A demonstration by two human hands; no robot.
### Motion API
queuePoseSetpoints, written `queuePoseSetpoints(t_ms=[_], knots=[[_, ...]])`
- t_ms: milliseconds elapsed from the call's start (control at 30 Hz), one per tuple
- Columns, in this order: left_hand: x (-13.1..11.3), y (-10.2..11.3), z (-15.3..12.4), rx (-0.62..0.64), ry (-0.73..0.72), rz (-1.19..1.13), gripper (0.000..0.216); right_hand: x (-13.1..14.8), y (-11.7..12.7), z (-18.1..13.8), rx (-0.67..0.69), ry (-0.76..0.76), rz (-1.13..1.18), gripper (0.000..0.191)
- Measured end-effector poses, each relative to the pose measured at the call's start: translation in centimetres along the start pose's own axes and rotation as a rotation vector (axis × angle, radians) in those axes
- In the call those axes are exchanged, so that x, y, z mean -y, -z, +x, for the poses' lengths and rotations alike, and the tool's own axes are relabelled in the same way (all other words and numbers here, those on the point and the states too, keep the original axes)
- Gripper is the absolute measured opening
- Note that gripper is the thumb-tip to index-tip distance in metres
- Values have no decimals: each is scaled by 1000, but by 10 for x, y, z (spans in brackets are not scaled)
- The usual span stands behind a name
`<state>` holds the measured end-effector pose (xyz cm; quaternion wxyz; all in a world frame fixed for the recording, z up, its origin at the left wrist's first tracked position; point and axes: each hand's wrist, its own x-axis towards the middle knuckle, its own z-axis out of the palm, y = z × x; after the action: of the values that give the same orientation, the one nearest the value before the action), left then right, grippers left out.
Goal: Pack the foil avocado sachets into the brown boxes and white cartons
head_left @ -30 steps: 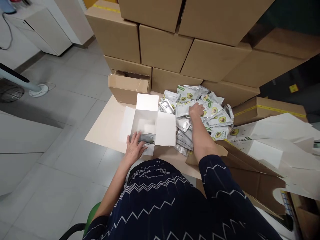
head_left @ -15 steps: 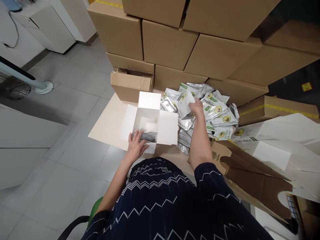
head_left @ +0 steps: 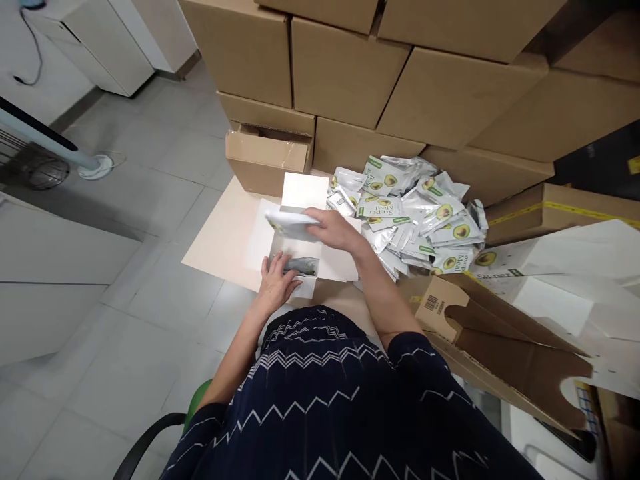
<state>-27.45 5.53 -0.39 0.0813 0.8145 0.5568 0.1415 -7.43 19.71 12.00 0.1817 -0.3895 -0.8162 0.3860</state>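
In front of me stands an open white box (head_left: 329, 263) with its flaps folded out. My left hand (head_left: 277, 283) rests at its near left corner, fingers spread over the edge and touching the contents. Silvery pouches (head_left: 304, 266) stand along the near wall inside. My right hand (head_left: 333, 229) is closed on the end of a white and silver pouch (head_left: 291, 225), holding it nearly flat above the box opening; motion blurs it. To the right lies a heap of pouches (head_left: 407, 210) with avocado pictures, some printed "Su-per Meal".
Large brown cartons (head_left: 350, 73) are stacked behind the table (head_left: 213, 247). A small open carton (head_left: 265, 160) stands behind the white box. At right lie an opened brown carton (head_left: 510, 353) and printed white packaging (head_left: 555, 293). A chair armrest (head_left: 145, 440) is at lower left.
My right hand has brought a pouch from the heap leftward to above the white box. My left hand has stayed at the box's near left corner. The view has shifted slightly.
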Motion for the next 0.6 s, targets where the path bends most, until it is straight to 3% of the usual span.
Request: queuePoseSetpoints(t_ms=[200,267,400,600], knots=[[-1,0,1,-2,38,-28,24,-7,-24,22,-6,-79,-21,35],[-2,-2,1,-15,41,-27,23,-19,-32,21,55,-123,-14,34],[0,-4,2,-35,13,-16,25,-38,-51,22,336,-170,-112,32],[1,-3,5,-26,17,-17,25,-41,-72,47,803,-46,-406,42]])
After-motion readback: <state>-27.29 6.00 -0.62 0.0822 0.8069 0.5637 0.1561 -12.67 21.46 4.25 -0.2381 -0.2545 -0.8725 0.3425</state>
